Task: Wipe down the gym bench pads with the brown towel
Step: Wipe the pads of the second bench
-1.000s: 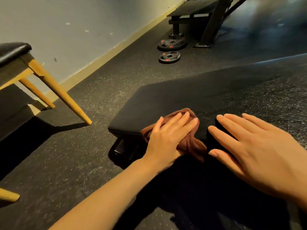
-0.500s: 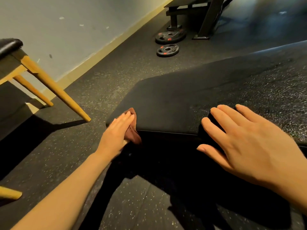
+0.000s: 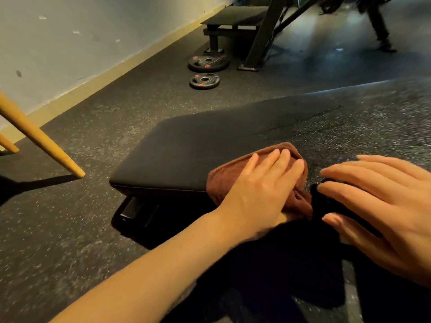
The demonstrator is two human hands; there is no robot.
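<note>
The black bench pad [image 3: 186, 145] stretches from the lower centre up to the right, its near edge facing me. A bunched brown towel [image 3: 224, 180] lies over that near edge. My left hand [image 3: 261, 190] presses flat on the towel with fingers straight. My right hand [image 3: 382, 206] rests just to the right on the pad's edge, fingers spread and straight, thumb under the rim, holding nothing.
A yellow wooden chair leg [image 3: 42, 141] slants down at the left. Two weight plates [image 3: 205, 71] lie on the speckled rubber floor [image 3: 70, 229] beyond the pad. Another bench and a black steel frame [image 3: 256, 38] stand by the wall at the back.
My left hand has slid the towel rightward along the near edge, from the pad's left corner back toward my right hand. My right hand stays on the pad.
</note>
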